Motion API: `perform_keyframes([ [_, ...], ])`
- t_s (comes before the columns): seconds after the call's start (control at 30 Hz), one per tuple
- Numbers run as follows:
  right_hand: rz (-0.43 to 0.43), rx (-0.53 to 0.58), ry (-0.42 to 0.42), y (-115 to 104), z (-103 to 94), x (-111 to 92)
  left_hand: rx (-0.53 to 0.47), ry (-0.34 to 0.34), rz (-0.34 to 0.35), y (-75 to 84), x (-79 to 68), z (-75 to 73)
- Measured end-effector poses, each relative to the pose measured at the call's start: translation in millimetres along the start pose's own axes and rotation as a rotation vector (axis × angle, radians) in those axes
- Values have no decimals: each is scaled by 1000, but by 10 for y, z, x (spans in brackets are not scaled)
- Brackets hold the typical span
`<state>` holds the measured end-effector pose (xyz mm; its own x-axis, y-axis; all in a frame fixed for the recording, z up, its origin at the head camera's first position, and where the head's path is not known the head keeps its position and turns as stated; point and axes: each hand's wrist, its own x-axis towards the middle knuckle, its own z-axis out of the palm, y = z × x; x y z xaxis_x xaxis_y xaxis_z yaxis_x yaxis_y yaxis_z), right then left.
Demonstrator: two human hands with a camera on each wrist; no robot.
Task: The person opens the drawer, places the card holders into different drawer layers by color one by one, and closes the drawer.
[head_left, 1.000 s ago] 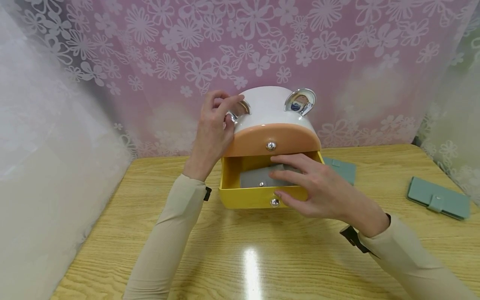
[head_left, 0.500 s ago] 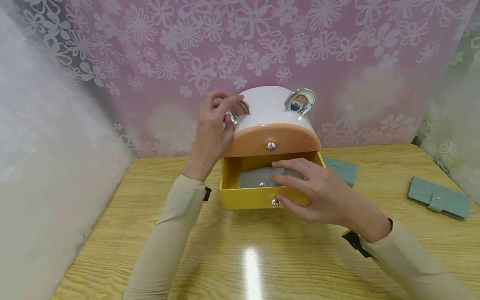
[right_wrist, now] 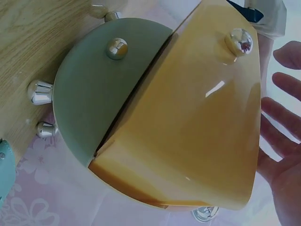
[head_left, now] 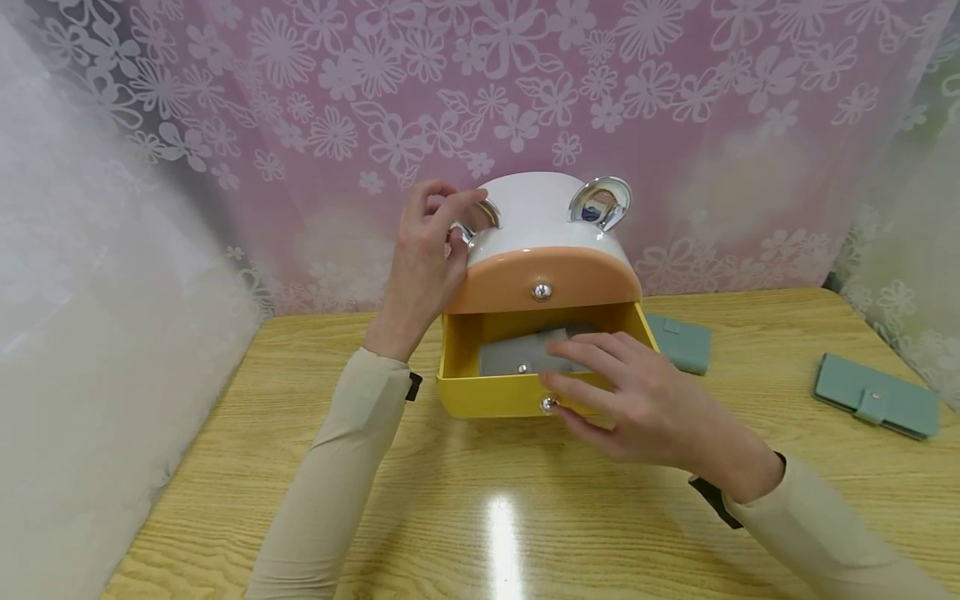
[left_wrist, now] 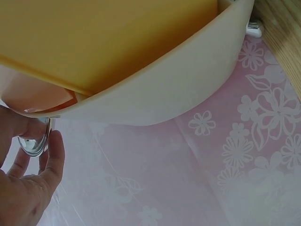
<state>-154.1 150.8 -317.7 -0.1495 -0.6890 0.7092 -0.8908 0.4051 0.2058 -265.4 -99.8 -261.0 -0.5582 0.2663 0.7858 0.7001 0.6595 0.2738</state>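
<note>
A small round-topped chest of drawers [head_left: 536, 208] has a white shell and silver ears. My left hand [head_left: 423, 258] grips the left silver ear [left_wrist: 35, 145], its fingers around the rim. Below the closed orange drawer [head_left: 487, 287], the yellow drawer [head_left: 487, 397] is pulled out. Inside it lies a grey wallet [head_left: 513, 354] with a snap button, partly hidden by fingers. My right hand [head_left: 645, 408] hovers at the drawer's front with extended, spread fingers. Its thumb is close to the silver knob [head_left: 550, 403], and the fingers overlap the drawer's front edge.
A teal wallet [head_left: 873, 396] with a strap lies on the right of the wooden table [head_left: 360, 517]. Another teal wallet [head_left: 684, 342] is partly behind the chest. A green lower drawer [right_wrist: 101, 94] is closed. Floral curtain [head_left: 450, 100] hangs behind.
My right hand has drawn back slightly, down and toward me, from over the grey wallet to the drawer's front, uncovering more of the wallet. The left hand stays on the ear.
</note>
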Motion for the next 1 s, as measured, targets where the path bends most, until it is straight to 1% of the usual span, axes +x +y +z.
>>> perform_keyframes([
  [0.3,-128,-107,91,-63,52,-31,2,-10,-13,-1,10,-1],
  [0.43,-159,-165,112,-60,84,-57,8,-8,-4,1,16,-1],
  [0.57,-189,-216,180,-55,107,-63,12,-5,8,5,27,1],
  [0.63,-203,-236,200,-54,110,-70,13,-5,8,6,33,-1],
  [0.73,-227,-253,189,-56,112,-97,15,-9,1,9,35,-10],
  [0.87,-238,-254,144,-65,128,-129,21,-24,-15,14,30,-17],
  [1.0,-232,-256,94,-82,154,-156,18,-35,-32,18,20,-21],
])
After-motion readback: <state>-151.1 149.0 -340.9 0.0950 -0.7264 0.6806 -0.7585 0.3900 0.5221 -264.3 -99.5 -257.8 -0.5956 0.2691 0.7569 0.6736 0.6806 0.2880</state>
